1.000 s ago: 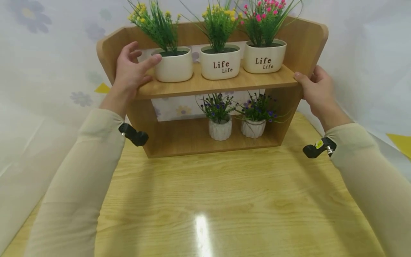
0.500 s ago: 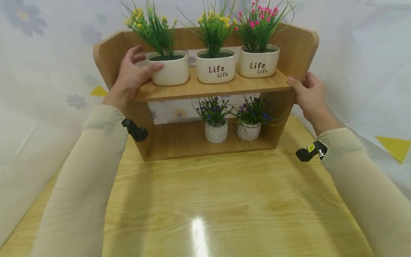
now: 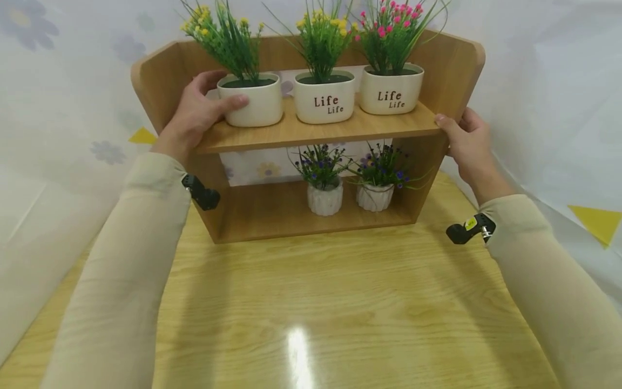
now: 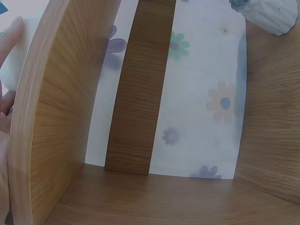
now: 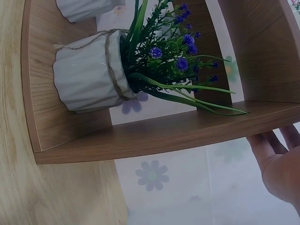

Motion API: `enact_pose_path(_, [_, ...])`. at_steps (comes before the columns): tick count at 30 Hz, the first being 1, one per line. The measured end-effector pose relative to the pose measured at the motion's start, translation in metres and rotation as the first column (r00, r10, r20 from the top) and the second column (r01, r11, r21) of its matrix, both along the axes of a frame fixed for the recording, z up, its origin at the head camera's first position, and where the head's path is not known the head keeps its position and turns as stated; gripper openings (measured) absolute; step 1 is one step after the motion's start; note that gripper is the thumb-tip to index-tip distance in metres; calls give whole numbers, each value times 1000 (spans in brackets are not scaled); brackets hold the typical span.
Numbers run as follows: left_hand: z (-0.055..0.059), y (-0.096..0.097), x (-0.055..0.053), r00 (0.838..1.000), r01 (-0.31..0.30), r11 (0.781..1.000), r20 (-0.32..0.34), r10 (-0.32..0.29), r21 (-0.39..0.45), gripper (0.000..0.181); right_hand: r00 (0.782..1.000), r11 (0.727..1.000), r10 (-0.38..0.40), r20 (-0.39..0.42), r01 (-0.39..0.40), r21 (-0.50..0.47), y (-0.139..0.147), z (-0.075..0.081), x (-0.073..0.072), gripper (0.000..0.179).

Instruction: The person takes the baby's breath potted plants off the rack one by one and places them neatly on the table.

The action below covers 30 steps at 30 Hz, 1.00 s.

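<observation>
A two-tier wooden shelf (image 3: 264, 213) stands on the table. On its upper board, at the left end, is a cream oval flowerpot (image 3: 259, 107) with yellow flowers. My left hand (image 3: 194, 113) holds this pot by its left end, thumb on the front wall and the other fingers behind, partly hidden. My right hand (image 3: 470, 146) grips the shelf's right side, thumb at the upper board's front edge and fingers behind the side panel; the right wrist view shows this hand (image 5: 283, 171) from below. In the left wrist view the upper board (image 4: 56, 112) hides most of the left hand.
Beside the left pot stand two more cream pots, a middle one (image 3: 311, 111) with yellow flowers and a right one (image 3: 386, 102) with pink flowers. Two white ribbed pots (image 3: 324, 201) with purple flowers sit on the lower board. Behind hangs a flower-patterned cloth (image 3: 68, 97).
My left hand has closed in on the left pot, its fingers going behind the rim and its thumb coming down onto the front wall. The right hand keeps its grip on the shelf.
</observation>
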<state>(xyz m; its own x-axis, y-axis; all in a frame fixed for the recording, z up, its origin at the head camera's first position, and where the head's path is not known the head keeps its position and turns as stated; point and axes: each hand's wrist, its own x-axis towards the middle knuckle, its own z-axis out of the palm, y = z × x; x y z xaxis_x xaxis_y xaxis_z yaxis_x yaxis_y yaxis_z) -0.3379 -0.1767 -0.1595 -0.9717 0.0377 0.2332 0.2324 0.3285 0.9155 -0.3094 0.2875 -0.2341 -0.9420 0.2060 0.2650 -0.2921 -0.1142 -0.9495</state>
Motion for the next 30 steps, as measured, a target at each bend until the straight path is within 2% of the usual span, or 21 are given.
enact_pose_path(6, [6,6,7,1000,5,1000,3,-5,3,79,1000,1000,-4,1,4,-26,2,3,3,46])
enact_pose_path(16, [1,5,-4,1000,-2,996,15,1,92,81,999,999,-29,18,30,-40,6,5,4,47])
enact_pose_path(30, [-2,-1,-3,1000,-8,980,6,7,198,77,999,998,-20,32,22,-60,-4,2,3,47])
